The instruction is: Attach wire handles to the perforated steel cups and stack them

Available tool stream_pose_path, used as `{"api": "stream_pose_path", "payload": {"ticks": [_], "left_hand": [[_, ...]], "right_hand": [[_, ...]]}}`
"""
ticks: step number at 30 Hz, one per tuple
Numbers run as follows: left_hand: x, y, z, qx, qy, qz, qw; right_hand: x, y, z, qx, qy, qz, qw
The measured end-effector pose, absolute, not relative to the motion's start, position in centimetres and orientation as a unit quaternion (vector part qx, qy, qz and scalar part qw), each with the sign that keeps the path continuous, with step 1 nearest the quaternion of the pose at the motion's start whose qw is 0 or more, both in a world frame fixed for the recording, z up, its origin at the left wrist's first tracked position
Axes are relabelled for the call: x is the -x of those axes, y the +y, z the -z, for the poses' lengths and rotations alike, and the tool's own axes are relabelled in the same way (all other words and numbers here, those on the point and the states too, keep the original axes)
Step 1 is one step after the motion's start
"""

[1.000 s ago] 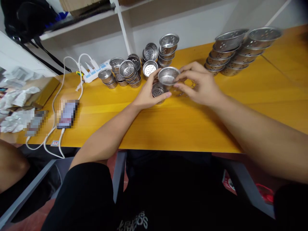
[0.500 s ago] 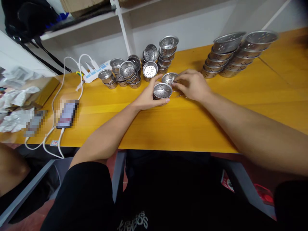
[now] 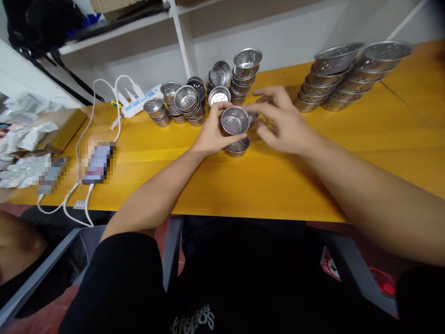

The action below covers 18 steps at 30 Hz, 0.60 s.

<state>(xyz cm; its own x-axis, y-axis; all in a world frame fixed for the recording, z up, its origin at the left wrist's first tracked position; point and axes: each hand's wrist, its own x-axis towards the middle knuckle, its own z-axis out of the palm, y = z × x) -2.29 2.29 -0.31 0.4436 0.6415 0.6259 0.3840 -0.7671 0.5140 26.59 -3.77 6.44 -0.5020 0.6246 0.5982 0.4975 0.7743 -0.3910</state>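
My left hand (image 3: 212, 133) is closed around a small perforated metal cup (image 3: 235, 121), its thumb across the near side and its open top facing me. Just below the held cup, a second perforated cup (image 3: 238, 147) shows its lower part near my thumb; whether the two touch I cannot tell. To the right is my right hand (image 3: 283, 121), slightly blurred, with its fingers spread and nothing visible in them. Its fingertips are close to the held cup's rim. Between them, part of another metal piece (image 3: 253, 116) is mostly hidden behind the fingers.
Several stacked perforated cups (image 3: 187, 103) stand at the back, beside a taller stack (image 3: 246, 69). Larger cup stacks (image 3: 327, 76) stand at the back right. A power strip (image 3: 139, 103), white cables and a phone (image 3: 99, 162) lie on the left. A person's arm (image 3: 19, 243) shows at far left.
The cup in my left hand has risen and tipped toward me, and another cup now shows beneath it. My right hand has gone from a pinch at the rear cup to spread fingers.
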Motion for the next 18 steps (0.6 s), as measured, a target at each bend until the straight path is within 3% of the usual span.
{"api": "stream_pose_path", "payload": {"ticks": [5, 18], "left_hand": [[3.2, 2.4, 0.0, -0.870, 0.283, -0.382, 0.129], [2.5, 2.2, 0.4, -0.875, 0.247, -0.397, 0.127]], "right_hand": [[-25.9, -4.1, -6.2, 0.305, -0.893, -0.125, 0.307], [-27.2, -4.1, -7.3, 0.269, -0.912, -0.129, 0.281]]}}
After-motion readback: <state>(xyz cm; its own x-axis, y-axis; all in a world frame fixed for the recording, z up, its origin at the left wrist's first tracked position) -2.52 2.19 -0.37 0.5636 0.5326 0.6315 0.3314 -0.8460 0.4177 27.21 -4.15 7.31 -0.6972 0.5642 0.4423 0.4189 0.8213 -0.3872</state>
